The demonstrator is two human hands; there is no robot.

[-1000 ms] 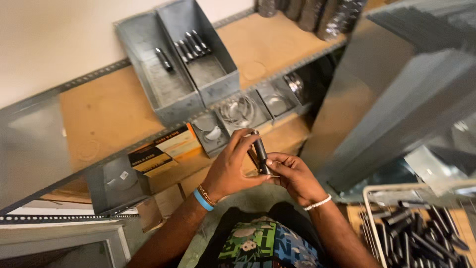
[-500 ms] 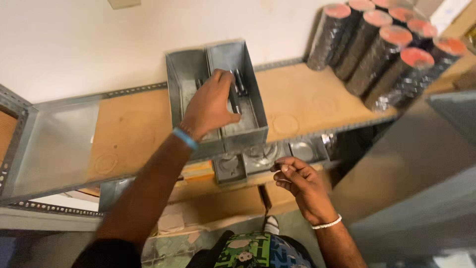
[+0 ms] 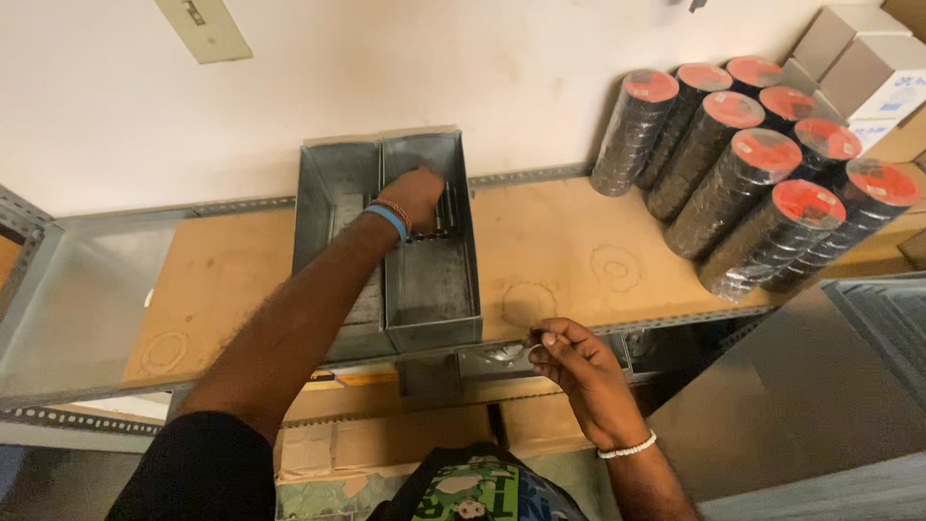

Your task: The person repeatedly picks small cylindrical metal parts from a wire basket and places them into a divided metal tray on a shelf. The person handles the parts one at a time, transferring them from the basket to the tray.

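My left hand (image 3: 417,196) reaches into the right one of two grey metal bins (image 3: 442,289) on a wooden shelf, resting on a row of dark metal cylinders (image 3: 446,209) at the bin's far end. Whether it still grips one I cannot tell. A blue wristband sits on that wrist. My right hand (image 3: 577,364) hovers at the shelf's front edge, fingertips pinched together on a small pale thing too small to name.
Stacked black rolls with red ends (image 3: 762,174) lie on the shelf (image 3: 559,241) to the right. Cardboard boxes (image 3: 858,58) stand at the far right. A grey metal panel (image 3: 830,386) leans at lower right. Small trays (image 3: 502,359) sit on the shelf below.
My left hand left my right hand, carried the dark cylinder up to the shelf and pushed deeper into the right bin. My right hand stayed low by the shelf edge.
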